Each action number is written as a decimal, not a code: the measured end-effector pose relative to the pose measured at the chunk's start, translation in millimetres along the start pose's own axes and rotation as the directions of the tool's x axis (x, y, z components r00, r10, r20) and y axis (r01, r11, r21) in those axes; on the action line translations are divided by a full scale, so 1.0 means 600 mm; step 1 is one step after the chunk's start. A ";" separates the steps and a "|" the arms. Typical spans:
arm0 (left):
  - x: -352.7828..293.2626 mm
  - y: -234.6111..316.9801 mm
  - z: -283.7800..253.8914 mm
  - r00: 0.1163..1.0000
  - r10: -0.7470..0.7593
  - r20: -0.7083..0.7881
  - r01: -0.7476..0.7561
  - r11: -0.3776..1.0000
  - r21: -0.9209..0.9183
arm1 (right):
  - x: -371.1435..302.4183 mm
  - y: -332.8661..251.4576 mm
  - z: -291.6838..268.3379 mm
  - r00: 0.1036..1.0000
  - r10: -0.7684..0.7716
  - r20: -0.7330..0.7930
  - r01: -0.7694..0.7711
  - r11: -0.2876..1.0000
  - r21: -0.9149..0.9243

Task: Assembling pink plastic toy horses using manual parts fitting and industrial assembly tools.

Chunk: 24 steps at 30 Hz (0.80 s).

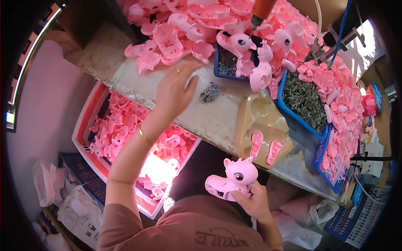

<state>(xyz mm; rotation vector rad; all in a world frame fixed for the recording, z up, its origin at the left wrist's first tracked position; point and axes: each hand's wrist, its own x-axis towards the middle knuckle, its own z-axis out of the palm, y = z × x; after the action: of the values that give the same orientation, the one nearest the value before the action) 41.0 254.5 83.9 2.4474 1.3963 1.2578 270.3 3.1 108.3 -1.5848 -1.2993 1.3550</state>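
My left hand [173, 90] is over the worktable, thumb apart and fingers stretched toward the near edge of a heap of pink plastic shell halves [167, 42]. Nothing shows in it; whether the fingertips touch a piece I cannot tell. In my right hand [256, 203] is a pink toy pony [240, 173] with a printed eye, held in front of my body below the table edge. Just beyond the pony, a tan moulded tray [251, 108] carries two small pink leg pieces [273, 152]. A little pile of screws [210, 92] lies on the table between my hands.
An orange powered screwdriver [263, 10] hangs above a dark blue bin [228, 76] with pony parts on it. A blue tray [301, 115] of grey screws stands right, among more pink parts. Below the table, left, is a crate [86, 113] of pink pieces. A metal clamp [322, 54] stands behind.
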 end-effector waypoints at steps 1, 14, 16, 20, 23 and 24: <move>0.021 -0.028 0.013 0.997 0.081 0.000 -0.080 0.992 0.096 | 0.000 0.001 0.001 1.000 0.012 0.008 -0.012 1.000 0.002; 0.113 -0.161 0.003 0.921 0.065 0.385 -0.032 0.995 -0.092 | 0.000 0.020 -0.005 0.997 0.078 0.002 -0.078 0.997 0.000; 0.119 -0.168 -0.021 0.900 -0.052 0.433 0.220 0.912 -0.347 | 0.002 0.014 -0.005 0.995 0.086 0.043 -0.086 0.996 -0.020; 0.140 -0.200 -0.061 0.823 -0.178 0.540 0.473 0.741 -0.476 | 0.004 0.011 0.000 0.990 0.117 0.082 -0.114 0.993 -0.040; 0.150 -0.203 -0.064 0.756 -0.185 0.628 0.583 0.628 -0.516 | 0.001 0.022 0.002 0.989 0.134 0.064 -0.133 0.991 -0.020; 0.152 -0.197 -0.066 0.732 -0.197 0.652 0.619 0.592 -0.516 | -0.002 0.027 0.002 0.987 0.156 0.046 -0.157 0.987 0.021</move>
<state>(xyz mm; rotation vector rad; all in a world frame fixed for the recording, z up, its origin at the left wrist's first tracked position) -44.4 378.8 118.2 1.5756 0.9726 0.6936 273.3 -2.8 93.4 -1.6779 -1.2002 1.5029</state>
